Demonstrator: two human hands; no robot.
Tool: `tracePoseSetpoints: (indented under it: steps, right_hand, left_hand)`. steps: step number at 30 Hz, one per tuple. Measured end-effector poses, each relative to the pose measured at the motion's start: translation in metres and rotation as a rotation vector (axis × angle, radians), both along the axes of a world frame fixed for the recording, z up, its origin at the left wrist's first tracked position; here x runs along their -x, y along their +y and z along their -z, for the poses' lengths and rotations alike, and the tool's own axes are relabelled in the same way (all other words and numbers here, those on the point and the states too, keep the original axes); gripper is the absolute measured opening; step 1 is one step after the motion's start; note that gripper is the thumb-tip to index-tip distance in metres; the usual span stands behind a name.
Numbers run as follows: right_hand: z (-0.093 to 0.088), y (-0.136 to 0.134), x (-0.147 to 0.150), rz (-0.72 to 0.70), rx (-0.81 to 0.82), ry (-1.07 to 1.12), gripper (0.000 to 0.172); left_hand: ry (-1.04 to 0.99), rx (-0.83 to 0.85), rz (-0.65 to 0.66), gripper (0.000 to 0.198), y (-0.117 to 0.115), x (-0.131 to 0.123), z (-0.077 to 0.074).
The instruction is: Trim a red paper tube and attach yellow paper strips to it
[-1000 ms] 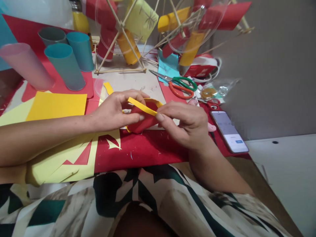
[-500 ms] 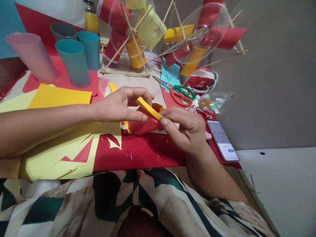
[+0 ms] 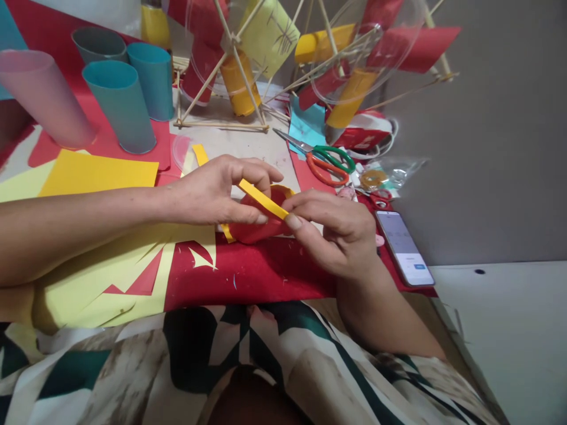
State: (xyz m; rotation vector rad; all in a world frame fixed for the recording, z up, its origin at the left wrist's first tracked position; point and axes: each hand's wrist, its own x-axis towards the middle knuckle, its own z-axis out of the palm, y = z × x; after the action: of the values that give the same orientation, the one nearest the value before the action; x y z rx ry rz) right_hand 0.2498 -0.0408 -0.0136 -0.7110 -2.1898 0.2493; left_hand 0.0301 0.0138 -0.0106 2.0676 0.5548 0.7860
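Between my hands lies a red paper roll (image 3: 254,229) with yellow strips at its ends. My left hand (image 3: 221,192) curves over the roll, thumb and fingers around it. A narrow yellow paper strip (image 3: 264,200) sticks up above the roll, its right end pinched between the thumb and fingers of my right hand (image 3: 332,230). The strip's upper left end is free, close to my left fingers. Another yellow strip (image 3: 200,155) shows just behind my left hand.
Blue cups (image 3: 117,106) and a pink cup (image 3: 46,97) stand at the back left. Stick frames (image 3: 221,125) with paper rolls rise behind my hands. Scissors (image 3: 328,165), a phone (image 3: 405,248) and a plastic bag (image 3: 401,174) lie right. Yellow sheets (image 3: 101,171) lie left.
The camera view has shifted slightly. The yellow strip's free end has tipped a little lower and to the left; both hands keep nearly the same hold.
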Motion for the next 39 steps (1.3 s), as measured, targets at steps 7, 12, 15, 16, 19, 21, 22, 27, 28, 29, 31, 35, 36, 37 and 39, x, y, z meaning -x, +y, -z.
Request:
tracePoseSetpoints:
  steps: [7, 12, 15, 16, 19, 21, 22, 27, 28, 29, 31, 35, 36, 37, 39]
  right_hand:
    - [0.0001, 0.0006, -0.0005, 0.017, -0.006, 0.000, 0.018]
    - [0.0012, -0.0003, -0.0006, 0.010, 0.032, 0.055, 0.019]
    - [0.0029, -0.0012, -0.0015, 0.027, 0.068, 0.080, 0.020]
    - [0.0038, -0.0014, -0.0021, 0.031, 0.071, 0.089, 0.020]
    - [0.0067, -0.0019, -0.0040, 0.035, 0.075, 0.104, 0.018]
    - [0.0079, -0.0020, -0.0047, 0.036, 0.082, 0.100, 0.017]
    - [0.0080, -0.0020, -0.0048, 0.037, 0.083, 0.098, 0.017]
    - [0.0046, -0.0014, -0.0031, 0.023, 0.070, 0.060, 0.019]
    - [0.0038, -0.0013, -0.0028, 0.019, 0.062, 0.049, 0.020]
    - [0.0030, -0.0011, -0.0027, 0.014, 0.056, 0.039, 0.020]
    - [0.0020, -0.0009, -0.0029, -0.003, 0.053, 0.024, 0.020]
    - [0.0014, -0.0005, -0.0040, -0.024, 0.062, 0.001, 0.018]
    - [0.0015, -0.0004, -0.0042, -0.017, 0.060, -0.003, 0.018]
    - [0.0017, -0.0004, -0.0042, -0.005, 0.054, -0.004, 0.019]
    - [0.0023, -0.0003, -0.0041, 0.022, 0.030, 0.004, 0.019]
  left_hand:
    - [-0.043, 0.039, -0.015, 0.012, -0.0072, -0.0043, -0.0001]
    - [-0.080, 0.109, -0.013, 0.014, -0.0102, -0.0068, 0.0015]
    - [-0.082, 0.124, -0.019, 0.015, -0.0098, -0.0071, 0.0023]
    - [-0.082, 0.127, -0.022, 0.013, -0.0096, -0.0070, 0.0027]
    - [-0.086, 0.123, -0.038, 0.010, -0.0095, -0.0067, 0.0043]
    - [-0.094, 0.119, -0.039, 0.012, -0.0091, -0.0064, 0.0055]
    - [-0.099, 0.116, -0.035, 0.014, -0.0087, -0.0063, 0.0060]
    - [-0.106, 0.032, -0.021, 0.007, -0.0048, -0.0055, 0.0060]
    - [-0.095, 0.014, -0.028, 0.006, -0.0041, -0.0053, 0.0054]
    - [-0.082, 0.002, -0.036, 0.007, -0.0036, -0.0051, 0.0047]
    - [-0.056, -0.009, -0.047, 0.005, -0.0032, -0.0047, 0.0032]
    - [-0.014, -0.010, -0.058, 0.004, -0.0049, -0.0049, 0.0007]
    - [-0.008, -0.010, -0.060, 0.006, -0.0058, -0.0052, 0.0002]
    - [-0.005, -0.012, -0.057, 0.008, -0.0067, -0.0056, -0.0001]
    - [-0.001, -0.028, -0.047, 0.010, -0.0083, -0.0063, -0.0007]
